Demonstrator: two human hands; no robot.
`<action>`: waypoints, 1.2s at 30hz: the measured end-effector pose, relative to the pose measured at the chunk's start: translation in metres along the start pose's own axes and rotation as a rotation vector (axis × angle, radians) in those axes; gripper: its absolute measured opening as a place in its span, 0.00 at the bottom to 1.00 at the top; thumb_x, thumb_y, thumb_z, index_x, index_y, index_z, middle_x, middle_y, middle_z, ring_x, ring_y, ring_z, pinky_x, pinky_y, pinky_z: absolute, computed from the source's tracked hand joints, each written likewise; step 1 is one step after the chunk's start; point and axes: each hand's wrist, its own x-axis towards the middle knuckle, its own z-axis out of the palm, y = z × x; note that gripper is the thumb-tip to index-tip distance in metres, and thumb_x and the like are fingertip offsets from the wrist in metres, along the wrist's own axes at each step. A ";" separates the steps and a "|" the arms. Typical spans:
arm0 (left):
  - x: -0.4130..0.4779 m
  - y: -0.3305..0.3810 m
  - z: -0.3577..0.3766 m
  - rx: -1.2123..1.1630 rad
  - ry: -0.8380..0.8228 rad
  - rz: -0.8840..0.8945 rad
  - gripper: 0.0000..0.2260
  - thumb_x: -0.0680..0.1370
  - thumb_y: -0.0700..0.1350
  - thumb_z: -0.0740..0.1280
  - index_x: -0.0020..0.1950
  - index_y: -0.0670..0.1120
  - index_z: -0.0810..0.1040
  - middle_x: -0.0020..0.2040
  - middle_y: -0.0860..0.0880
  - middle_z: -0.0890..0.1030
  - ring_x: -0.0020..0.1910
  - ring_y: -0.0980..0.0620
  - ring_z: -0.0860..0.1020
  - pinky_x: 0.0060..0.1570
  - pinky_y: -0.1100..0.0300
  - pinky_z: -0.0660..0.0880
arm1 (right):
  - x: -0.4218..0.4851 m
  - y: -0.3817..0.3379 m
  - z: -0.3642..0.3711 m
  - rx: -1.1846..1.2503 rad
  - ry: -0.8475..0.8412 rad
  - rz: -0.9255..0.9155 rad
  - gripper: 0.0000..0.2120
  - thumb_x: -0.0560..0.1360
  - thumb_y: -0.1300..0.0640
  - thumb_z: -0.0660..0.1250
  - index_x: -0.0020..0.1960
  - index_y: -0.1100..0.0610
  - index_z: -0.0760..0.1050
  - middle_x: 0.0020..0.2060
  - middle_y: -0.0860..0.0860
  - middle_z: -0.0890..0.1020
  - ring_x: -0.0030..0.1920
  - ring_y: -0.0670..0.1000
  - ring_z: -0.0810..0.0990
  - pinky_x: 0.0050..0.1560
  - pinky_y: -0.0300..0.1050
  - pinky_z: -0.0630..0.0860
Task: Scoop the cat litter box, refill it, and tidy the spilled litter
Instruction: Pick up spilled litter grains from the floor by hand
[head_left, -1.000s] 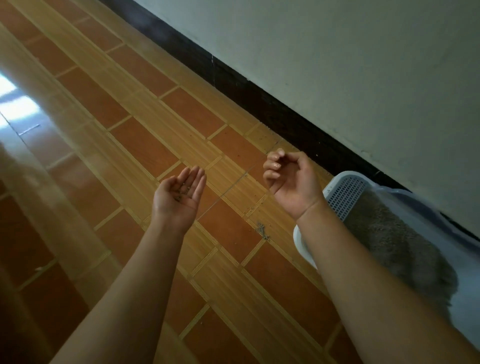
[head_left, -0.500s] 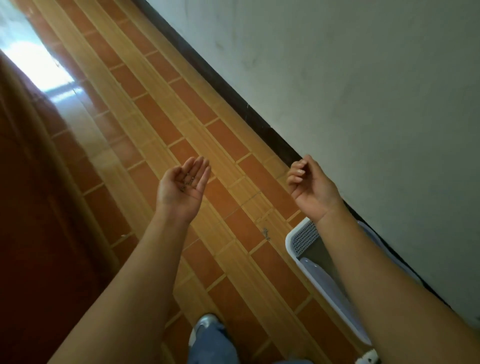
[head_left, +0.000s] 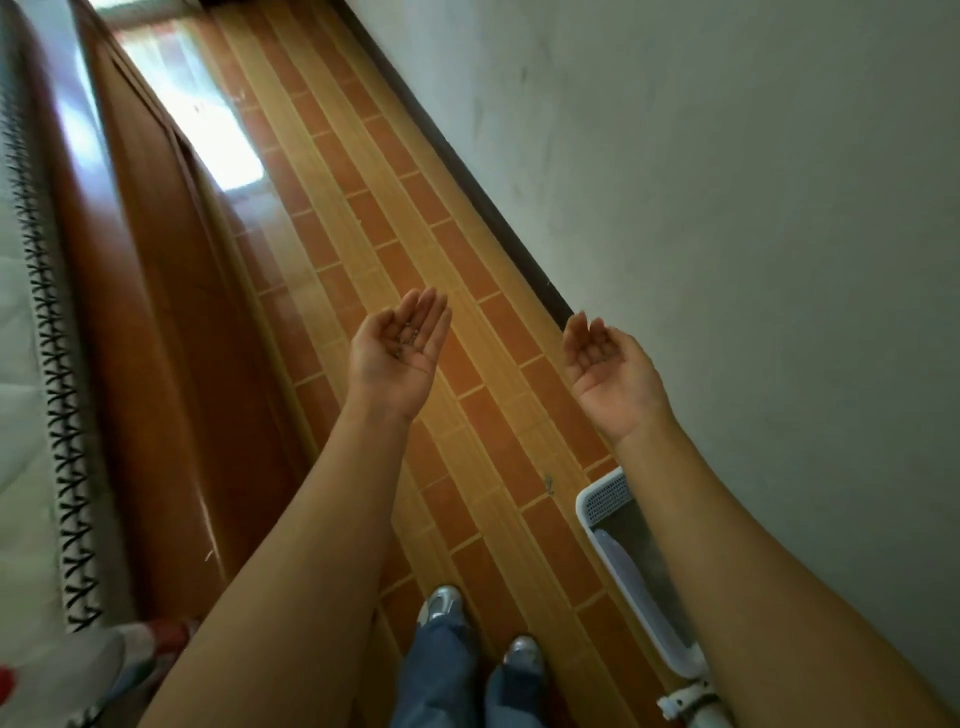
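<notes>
To the right of the right hand (head_left: 608, 374), a pale plastered wall (head_left: 753, 234), edged at its foot by a dark skirting (head_left: 467, 179). Under and between both hands, a floor (head_left: 358, 218) of orange and tan tiles, glaring with daylight far ahead of the left hand (head_left: 400, 353). To the left of the left hand, a glossy brown wooden panel (head_left: 156, 374), and farther left again a white quilted cover (head_left: 21, 364) trimmed with black cross-stitch.

Below the right hand, tucked against the wall and partly hidden by the right forearm, the white litter box (head_left: 605, 501), its near corner perforated, grey litter (head_left: 641, 551) inside. Lower down, between the two forearms, blue jeans (head_left: 441, 670) and a pair of silver shoes (head_left: 439, 608).

Holds the left hand out palm up, fingers straight and pressed side by side, lightly cupped. Holds the right hand out palm up too, well apart from the left, fingers loosely bent, nothing in it.

On the floor below and between the hands, just beside the box's perforated corner, a small dark clump of spilled litter (head_left: 549, 484). Smallest of all, in the hollow of the left palm, a few dark grains (head_left: 408, 332).
</notes>
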 end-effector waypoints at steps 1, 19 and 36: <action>-0.010 0.006 0.009 -0.005 -0.006 0.015 0.19 0.80 0.39 0.53 0.39 0.34 0.80 0.42 0.37 0.83 0.47 0.41 0.81 0.50 0.50 0.77 | -0.008 -0.001 0.012 -0.007 -0.016 0.009 0.14 0.80 0.60 0.55 0.43 0.64 0.75 0.37 0.59 0.82 0.38 0.54 0.84 0.40 0.45 0.82; -0.041 0.143 0.058 -0.033 0.094 0.266 0.12 0.78 0.35 0.53 0.50 0.35 0.76 0.51 0.38 0.80 0.52 0.41 0.79 0.48 0.50 0.77 | 0.004 0.006 0.185 -0.335 -0.186 0.105 0.13 0.79 0.65 0.52 0.51 0.66 0.76 0.43 0.59 0.83 0.46 0.55 0.83 0.50 0.47 0.81; 0.130 0.380 0.125 -0.005 0.160 0.366 0.13 0.78 0.37 0.54 0.43 0.35 0.76 0.38 0.39 0.83 0.47 0.42 0.80 0.50 0.51 0.76 | 0.194 0.126 0.424 -0.364 -0.241 0.143 0.13 0.78 0.60 0.54 0.48 0.64 0.76 0.39 0.57 0.83 0.38 0.53 0.84 0.40 0.44 0.82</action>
